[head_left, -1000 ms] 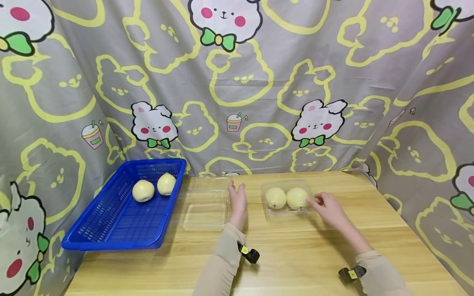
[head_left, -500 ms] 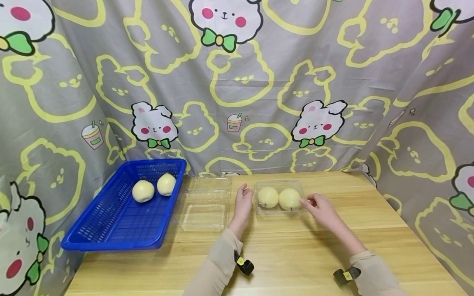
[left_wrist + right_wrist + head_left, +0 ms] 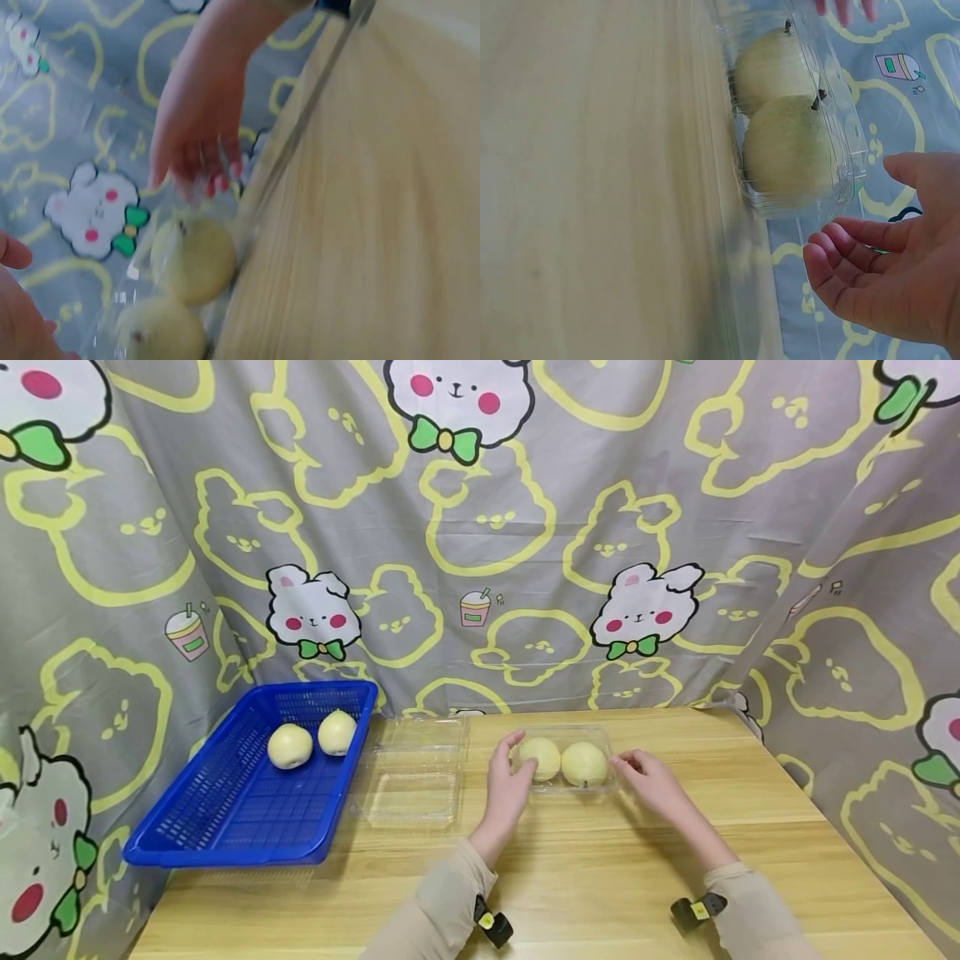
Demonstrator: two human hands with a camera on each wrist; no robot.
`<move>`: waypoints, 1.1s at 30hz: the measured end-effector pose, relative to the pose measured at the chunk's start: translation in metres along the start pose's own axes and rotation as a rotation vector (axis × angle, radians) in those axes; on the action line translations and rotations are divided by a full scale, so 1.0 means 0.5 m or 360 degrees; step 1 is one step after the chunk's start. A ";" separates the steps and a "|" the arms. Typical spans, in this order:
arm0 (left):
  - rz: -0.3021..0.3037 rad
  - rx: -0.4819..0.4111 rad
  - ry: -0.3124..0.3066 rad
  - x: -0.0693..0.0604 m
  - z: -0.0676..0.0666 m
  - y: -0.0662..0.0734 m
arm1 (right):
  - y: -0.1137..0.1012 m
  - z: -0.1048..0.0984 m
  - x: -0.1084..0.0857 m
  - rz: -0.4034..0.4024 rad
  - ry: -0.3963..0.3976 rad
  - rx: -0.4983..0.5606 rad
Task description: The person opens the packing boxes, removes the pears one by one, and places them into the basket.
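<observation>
Two pale yellow pears [image 3: 585,764] sit side by side in a clear plastic fruit box [image 3: 799,199] on the table. At the box's left end is my left hand [image 3: 508,783], thumb at the front and fingers toward the back. My right hand [image 3: 651,783] has its fingertips at the right end. In the right wrist view, that right hand [image 3: 907,270] shows loosely bent fingers beside the box's corner, with the thumb apart. The left wrist view catches only part of my left hand [image 3: 21,322] at its lower left. Whether the box's lid is fastened, I cannot tell.
A second clear plastic box [image 3: 416,797] lies unfolded on the wooden table [image 3: 600,885], left of my left hand. Farther left stands a blue basket [image 3: 225,858] with two more pears [image 3: 290,747] inside. A patterned curtain [image 3: 517,668] hangs behind the table.
My left hand has moved right from beside the unfolded box to the filled box. The filled box has shifted slightly left, and my right hand has moved left with it.
</observation>
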State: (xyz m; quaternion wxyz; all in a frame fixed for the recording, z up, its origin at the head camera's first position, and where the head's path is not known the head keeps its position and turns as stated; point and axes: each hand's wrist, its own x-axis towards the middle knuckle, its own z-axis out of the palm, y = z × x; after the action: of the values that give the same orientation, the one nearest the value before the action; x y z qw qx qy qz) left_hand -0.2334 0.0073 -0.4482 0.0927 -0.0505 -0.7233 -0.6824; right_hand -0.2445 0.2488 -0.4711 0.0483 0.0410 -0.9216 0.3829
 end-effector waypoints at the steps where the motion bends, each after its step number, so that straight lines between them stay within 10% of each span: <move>1: 0.0028 -0.0022 -0.0019 -0.007 0.005 0.004 | 0.001 0.000 0.003 0.0009 -0.0001 0.0004; 7: 0.0033 -0.0139 -0.0183 -0.044 0.037 0.012 | -0.002 -0.004 0.021 0.0112 -0.0018 0.0185; 16: -0.0250 -0.0300 -0.0466 -0.077 0.081 -0.021 | -0.005 -0.006 0.051 0.0238 -0.0003 0.0510; 33: -0.0854 -0.0669 -0.0493 -0.075 0.133 -0.081 | -0.014 0.000 0.072 0.0375 -0.0048 0.0625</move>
State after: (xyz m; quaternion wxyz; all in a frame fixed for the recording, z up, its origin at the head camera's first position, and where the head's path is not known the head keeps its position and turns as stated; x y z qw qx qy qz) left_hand -0.2090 0.0729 -0.4987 -0.2122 0.0203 -0.5605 -0.8003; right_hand -0.2796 0.2424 -0.4619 -0.0196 -0.0526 -0.8284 0.5573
